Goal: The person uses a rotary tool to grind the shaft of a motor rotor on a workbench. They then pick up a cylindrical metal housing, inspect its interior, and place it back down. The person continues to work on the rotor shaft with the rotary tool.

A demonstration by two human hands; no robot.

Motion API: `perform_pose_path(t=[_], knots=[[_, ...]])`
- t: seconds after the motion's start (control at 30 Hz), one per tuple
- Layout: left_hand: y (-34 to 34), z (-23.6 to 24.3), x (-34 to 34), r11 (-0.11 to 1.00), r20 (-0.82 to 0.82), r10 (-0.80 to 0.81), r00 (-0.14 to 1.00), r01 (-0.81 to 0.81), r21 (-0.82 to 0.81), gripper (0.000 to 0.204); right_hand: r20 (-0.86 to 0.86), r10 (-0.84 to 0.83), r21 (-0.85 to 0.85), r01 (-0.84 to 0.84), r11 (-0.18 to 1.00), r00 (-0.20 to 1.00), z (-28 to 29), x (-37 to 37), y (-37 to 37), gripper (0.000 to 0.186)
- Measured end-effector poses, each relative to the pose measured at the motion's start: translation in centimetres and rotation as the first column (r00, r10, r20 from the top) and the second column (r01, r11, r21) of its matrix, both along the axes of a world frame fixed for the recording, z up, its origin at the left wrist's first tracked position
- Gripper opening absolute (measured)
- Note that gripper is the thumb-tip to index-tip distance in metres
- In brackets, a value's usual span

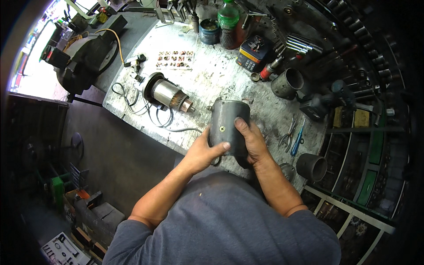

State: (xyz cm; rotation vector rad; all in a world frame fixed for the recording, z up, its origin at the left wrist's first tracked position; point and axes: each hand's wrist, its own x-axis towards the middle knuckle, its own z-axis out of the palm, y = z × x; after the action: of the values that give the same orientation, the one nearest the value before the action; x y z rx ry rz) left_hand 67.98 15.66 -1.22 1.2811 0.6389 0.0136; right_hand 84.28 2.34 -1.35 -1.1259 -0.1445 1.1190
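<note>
Between both hands I hold a dark grey metal cylinder, a motor housing [230, 115] with a brass-coloured screw in its side, over the near edge of the workbench. My left hand [204, 152] grips its lower left side, thumb along the front. Around its right side wraps my right hand [251, 139], thumb pressed on the face; its other fingers are hidden behind. To the left on the bench lies an armature [170, 93] with a copper commutator, its far end set in a dark round end piece [154, 86].
Pliers [288, 134] and a blue screwdriver [298, 140] lie to the right, near two empty metal cylinders [288, 83] [312, 167]. A cordless tool [316, 107] rests beyond them. At the back stand a green bottle [228, 17], a blue tub [209, 32] and a box [255, 53]. A cable [165, 126] trails left.
</note>
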Motion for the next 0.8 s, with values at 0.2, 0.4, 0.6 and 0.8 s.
perform_pose_path(t=[0.2, 0.4, 0.6, 0.8], knots=[[1.1, 1.7, -0.6, 0.895, -0.125, -0.272, 0.954, 0.298, 0.332, 0.147, -0.063, -0.037, -0.035, 0.035, 0.999, 0.997, -0.7, -0.3, 0.1, 0.073], [0.9, 1.6, -0.8, 0.937, -0.132, -0.224, 0.966, 0.250, 0.242, 0.155, -0.034, -0.042, -0.003, 0.042, 0.999, 0.999, -0.9, -0.2, -0.1, 0.074], [0.7, 0.3, -1.1, 0.915, -0.061, -0.222, 0.973, 0.229, 0.332, 0.158, 0.033, -0.047, 0.022, 0.046, 0.999, 0.998, -0.3, -0.4, -0.1, 0.073], [0.2, -2.4, -0.5, 0.919, 0.167, 0.155, 0.974, -0.080, -0.385, 0.157, 0.187, -0.107, 0.024, 0.104, 0.994, 0.977, 1.3, -1.7, -0.2, 0.077]])
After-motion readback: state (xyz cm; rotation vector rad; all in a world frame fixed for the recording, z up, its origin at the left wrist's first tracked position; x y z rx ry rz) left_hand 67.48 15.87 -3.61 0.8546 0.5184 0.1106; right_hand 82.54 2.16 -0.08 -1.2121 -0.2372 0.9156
